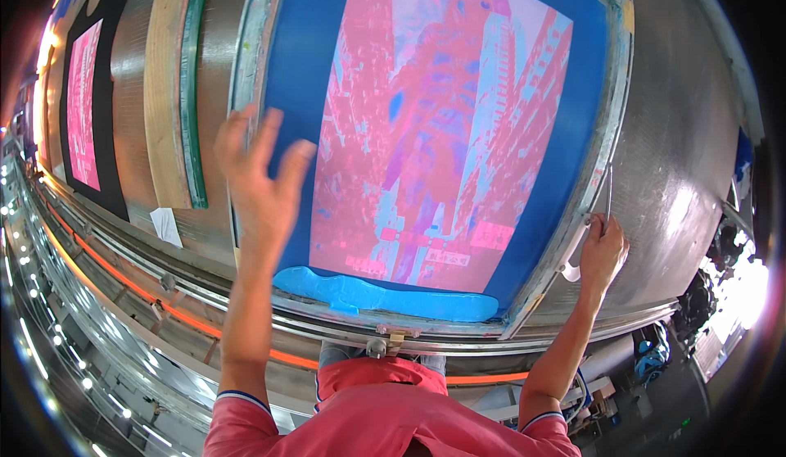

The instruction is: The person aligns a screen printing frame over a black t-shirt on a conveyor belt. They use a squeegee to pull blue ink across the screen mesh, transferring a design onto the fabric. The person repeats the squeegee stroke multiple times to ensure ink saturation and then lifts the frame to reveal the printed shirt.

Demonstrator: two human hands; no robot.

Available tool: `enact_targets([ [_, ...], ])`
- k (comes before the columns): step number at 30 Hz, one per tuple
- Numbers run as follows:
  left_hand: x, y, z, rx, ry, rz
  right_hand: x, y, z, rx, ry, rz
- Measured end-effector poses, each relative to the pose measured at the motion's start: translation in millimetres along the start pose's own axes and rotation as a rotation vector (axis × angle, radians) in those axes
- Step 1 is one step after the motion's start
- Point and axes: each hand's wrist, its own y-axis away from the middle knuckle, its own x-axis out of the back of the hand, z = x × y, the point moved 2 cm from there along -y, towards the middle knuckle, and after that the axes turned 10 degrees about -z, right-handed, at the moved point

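Observation:
A silk-screen frame point(616, 105) lies across the table before me, its blue mesh point(296, 56) carrying a large pink and light-blue picture point(446, 129). Thick bright-blue ink point(385, 293) is pooled along the near end of the mesh. My left hand point(266, 166) hovers over the frame's left side, fingers spread, holding nothing; whether it touches the frame cannot be told. Beside the right rail, my right hand point(604, 254) is closed round a thin metal rod point(608, 191). A small white rounded piece point(571, 270) shows just left of that hand.
Left of the frame lies a squeegee with a wooden handle point(164, 88) and green blade point(194, 88). Farther left is a black fabric piece point(115, 129) with a pink print. A white scrap point(166, 228) lies near the table edge, where an orange rail point(123, 273) runs.

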Motion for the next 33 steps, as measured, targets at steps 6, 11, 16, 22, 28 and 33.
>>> enact_targets([
  [6, -64.6, 17.5, 103.2, -0.147, 0.083, -0.446, -8.0, -6.1, -1.3, -0.005, 0.042, -0.006],
  [11, -85.9, 1.0, 121.6, -0.128, 0.078, -0.486, -5.3, -5.1, -5.1, -0.017, 0.026, -0.006],
  [16, -96.5, -4.6, 128.4, -0.120, 0.061, -0.452, -4.2, -4.7, -7.5, -0.014, 0.022, 0.004],
  [22, -98.7, -6.1, 131.1, -0.106, 0.018, -0.467, -5.7, -4.4, -5.0, -0.028, -0.029, 0.000],
  [28, -98.1, -6.3, 131.9, -0.106, -0.025, -0.465, -5.0, -3.5, -7.7, -0.047, -0.007, -0.005],
  [33, -96.1, -7.2, 133.6, -0.101, -0.035, -0.469, -7.9, -2.6, -5.1, -0.001, 0.009, 0.033],
])
